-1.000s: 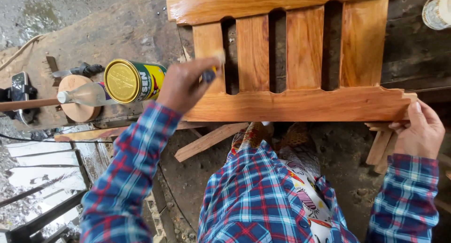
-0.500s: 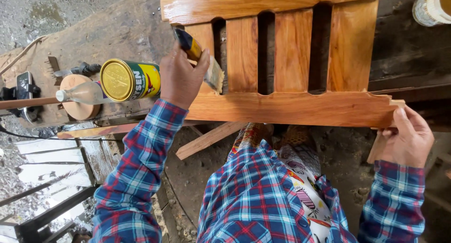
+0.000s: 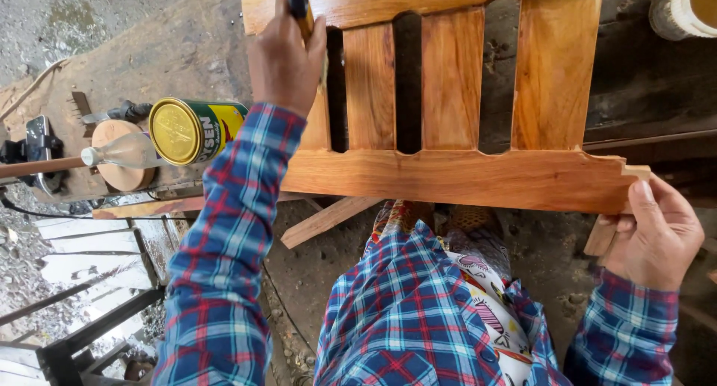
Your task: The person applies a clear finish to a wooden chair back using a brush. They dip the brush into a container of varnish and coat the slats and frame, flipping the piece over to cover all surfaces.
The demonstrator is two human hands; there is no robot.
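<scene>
Left hand (image 3: 284, 54) reaches forward, fingers closed; right hand (image 3: 653, 233) stays low, fingers curled.

Slatted panel (image 3: 455, 177): solid wood, orange-brown, strong grain, smooth with a wet-looking sheen on slats and rails. Brush handle (image 3: 299, 1) in left hand (image 3: 284, 57): dark, glossy, plastic or lacquered, cannot tell which. Tin can (image 3: 196, 131): metal, shiny gold lid, printed glossy wall. Round disc (image 3: 119, 156): bare wood, matt. Surface (image 3: 112, 65): rough, dusty, matt grey-brown. Shirt sleeve (image 3: 224, 251): woven checked cloth, matt.
</scene>
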